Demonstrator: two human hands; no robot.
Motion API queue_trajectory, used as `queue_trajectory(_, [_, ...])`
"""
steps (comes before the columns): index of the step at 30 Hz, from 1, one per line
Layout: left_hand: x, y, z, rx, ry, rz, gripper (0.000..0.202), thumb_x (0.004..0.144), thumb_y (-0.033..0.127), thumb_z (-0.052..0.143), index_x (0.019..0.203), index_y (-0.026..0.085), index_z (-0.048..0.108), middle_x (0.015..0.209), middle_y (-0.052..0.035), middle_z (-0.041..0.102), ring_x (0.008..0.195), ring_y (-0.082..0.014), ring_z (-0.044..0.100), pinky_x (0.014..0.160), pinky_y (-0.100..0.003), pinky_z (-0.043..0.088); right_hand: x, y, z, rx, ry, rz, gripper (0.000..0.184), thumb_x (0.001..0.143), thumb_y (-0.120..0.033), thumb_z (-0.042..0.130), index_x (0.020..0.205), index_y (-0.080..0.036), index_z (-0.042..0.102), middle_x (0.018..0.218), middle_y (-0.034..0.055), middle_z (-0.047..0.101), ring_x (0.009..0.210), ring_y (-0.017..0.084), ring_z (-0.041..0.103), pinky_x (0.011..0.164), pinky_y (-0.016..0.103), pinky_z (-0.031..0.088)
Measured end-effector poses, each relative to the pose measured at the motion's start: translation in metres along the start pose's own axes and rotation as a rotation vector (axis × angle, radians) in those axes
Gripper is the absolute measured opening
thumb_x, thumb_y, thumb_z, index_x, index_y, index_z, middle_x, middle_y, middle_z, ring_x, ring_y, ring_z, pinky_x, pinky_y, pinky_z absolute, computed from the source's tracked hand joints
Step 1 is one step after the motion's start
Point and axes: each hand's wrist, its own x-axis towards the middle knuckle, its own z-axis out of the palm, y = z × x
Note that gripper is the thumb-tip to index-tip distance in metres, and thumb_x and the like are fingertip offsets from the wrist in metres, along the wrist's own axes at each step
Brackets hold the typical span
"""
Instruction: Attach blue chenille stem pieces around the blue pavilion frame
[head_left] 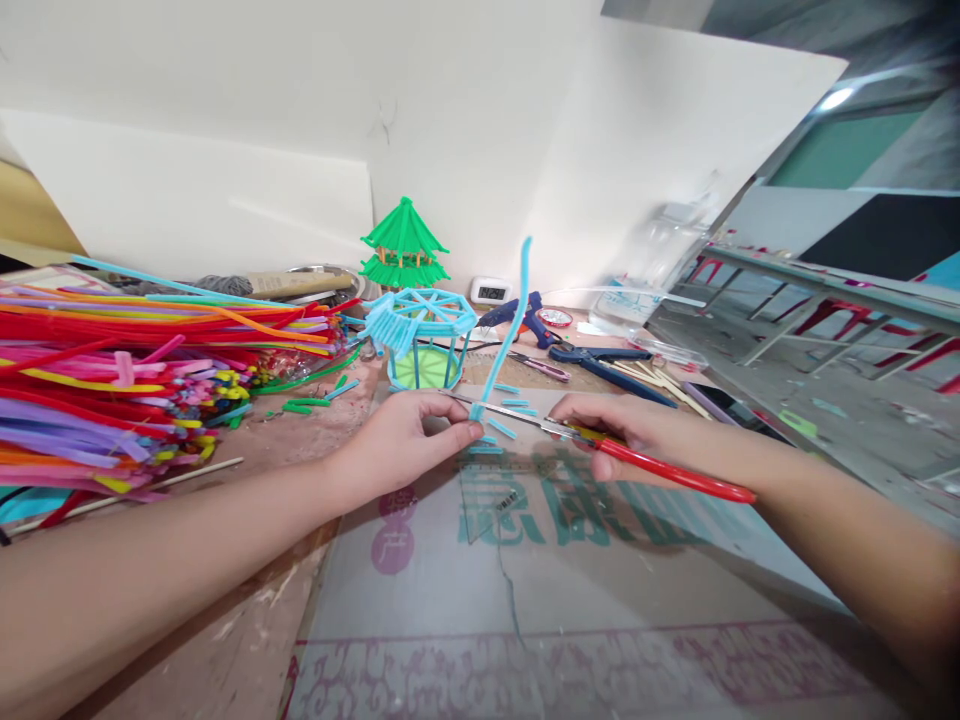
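My left hand (420, 440) pinches the lower end of a light blue pipe cleaner (508, 340), which rises upward with a slight lean to the right. Red-handled scissors (645, 462) are gripped in my right hand (622, 425). Their blades reach left across the pipe cleaner, close to my left fingertips. Several short blue pipe cleaner pieces (501, 429) lie on the clear mat just behind and below the blades. Beyond my left hand stands a blue pavilion-like frame (431, 335) with a light green base and a partly covered roof.
Bundles of colourful pipe cleaners (112, 400) fill the left side. At the back are a green tiered roof model (405, 245), a small digital clock (491, 290), a blue glue gun (525, 315) and a plastic bottle (637, 270). Blue-handled pliers (611, 370) and a phone (731, 410) lie right.
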Motion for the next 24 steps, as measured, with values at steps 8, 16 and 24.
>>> queue_trajectory(8, [0.000, -0.002, 0.000, 0.005, 0.018, 0.043, 0.026, 0.085, 0.040, 0.059, 0.073, 0.018, 0.067, 0.079, 0.0013, 0.066, 0.076, -0.0143, 0.059, 0.071, -0.024, 0.042, 0.002, -0.004, 0.001, 0.002, 0.010, 0.056, 0.040, 0.084, -0.050, 0.058, 0.110, -0.019, 0.059, 0.084, 0.0008, 0.059, 0.073, 0.017, 0.053, 0.066, 0.027, 0.038])
queue_trajectory(16, [0.000, -0.001, -0.001, 0.003, -0.005, 0.053, 0.028, 0.086, 0.040, 0.058, 0.071, 0.018, 0.064, 0.078, 0.0007, 0.065, 0.077, -0.0147, 0.059, 0.072, -0.025, 0.042, 0.003, -0.006, 0.001, 0.049, 0.013, 0.046, 0.037, 0.082, -0.046, 0.064, 0.107, -0.019, 0.061, 0.076, -0.0011, 0.064, 0.070, 0.018, 0.058, 0.068, 0.028, 0.039])
queue_trajectory(24, [-0.001, 0.001, -0.001, 0.038, -0.028, 0.074, 0.029, 0.087, 0.040, 0.056, 0.071, 0.018, 0.063, 0.075, 0.0005, 0.063, 0.073, -0.0140, 0.057, 0.068, -0.024, 0.042, -0.001, 0.010, 0.000, 0.088, 0.017, 0.073, 0.033, 0.087, -0.048, 0.057, 0.106, -0.020, 0.059, 0.080, 0.0004, 0.063, 0.068, 0.017, 0.055, 0.061, 0.027, 0.038])
